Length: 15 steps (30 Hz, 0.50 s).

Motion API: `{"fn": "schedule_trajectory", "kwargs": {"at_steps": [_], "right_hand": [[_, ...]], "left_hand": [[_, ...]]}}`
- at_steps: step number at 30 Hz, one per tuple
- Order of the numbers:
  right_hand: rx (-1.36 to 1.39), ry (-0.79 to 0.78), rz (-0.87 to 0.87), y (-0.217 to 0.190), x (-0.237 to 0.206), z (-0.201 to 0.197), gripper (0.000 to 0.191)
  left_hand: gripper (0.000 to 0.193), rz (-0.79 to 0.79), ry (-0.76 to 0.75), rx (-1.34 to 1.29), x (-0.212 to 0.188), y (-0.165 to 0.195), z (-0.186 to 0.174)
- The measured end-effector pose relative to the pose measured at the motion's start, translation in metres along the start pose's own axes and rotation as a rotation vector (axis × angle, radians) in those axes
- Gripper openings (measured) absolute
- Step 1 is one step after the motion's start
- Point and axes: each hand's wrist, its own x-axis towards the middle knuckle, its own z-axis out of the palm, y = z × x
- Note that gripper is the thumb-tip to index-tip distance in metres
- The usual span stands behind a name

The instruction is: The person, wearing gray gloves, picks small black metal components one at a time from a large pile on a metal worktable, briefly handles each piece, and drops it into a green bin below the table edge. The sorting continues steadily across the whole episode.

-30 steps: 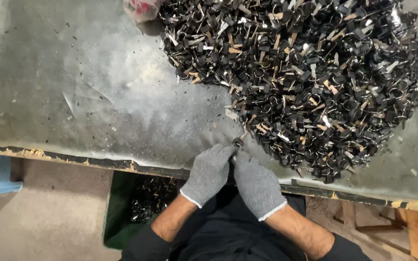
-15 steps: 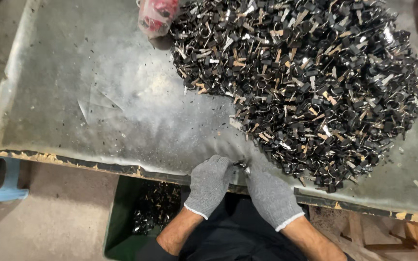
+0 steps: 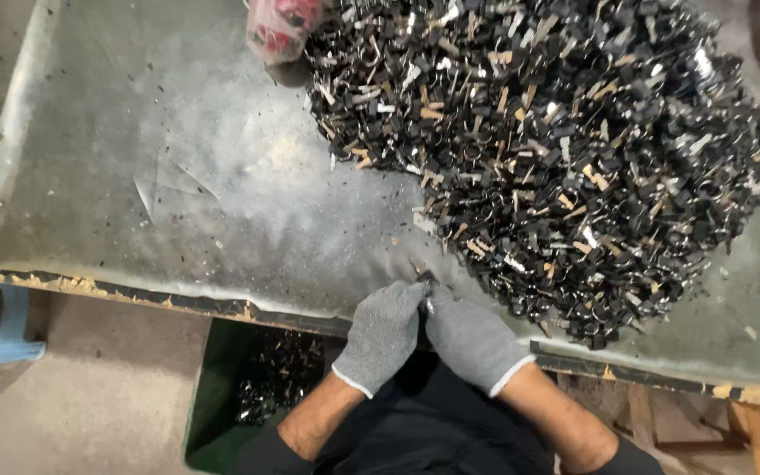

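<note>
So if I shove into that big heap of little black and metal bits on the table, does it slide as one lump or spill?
Likely spills: the heap of small dark parts is loose pieces, with strays scattered at its edge. The worn tabletop looks smooth, so pieces would probably skid. Some look hooked together and may drag along in tangles.

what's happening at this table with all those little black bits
A person in grey knit gloves has both hands together at the near edge of a worn grey table. The left hand and right hand pinch one small dark piece between their fingertips; what it is exactly is too small to tell. Just beyond lies a big heap of small black and metal parts. A green bin below the table edge holds more of them, and a red bag sits at the far side.
</note>
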Motion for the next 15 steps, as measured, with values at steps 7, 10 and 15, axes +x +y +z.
{"fn": "schedule_trajectory", "kwargs": {"at_steps": [7, 10, 15], "right_hand": [[-0.038, 0.468, -0.007, -0.009, -0.011, 0.004, 0.064], [0.014, 0.313, 0.033, -0.005, -0.008, 0.007, 0.065], [0.222, 0.268, 0.088, -0.001, -0.022, -0.007, 0.075]], "left_hand": [[0.021, -0.053, 0.013, -0.033, 0.002, 0.003, -0.006], [0.019, -0.062, -0.007, -0.026, 0.002, 0.004, -0.007], [0.026, -0.195, -0.089, -0.32, 0.005, 0.006, -0.027]]}}
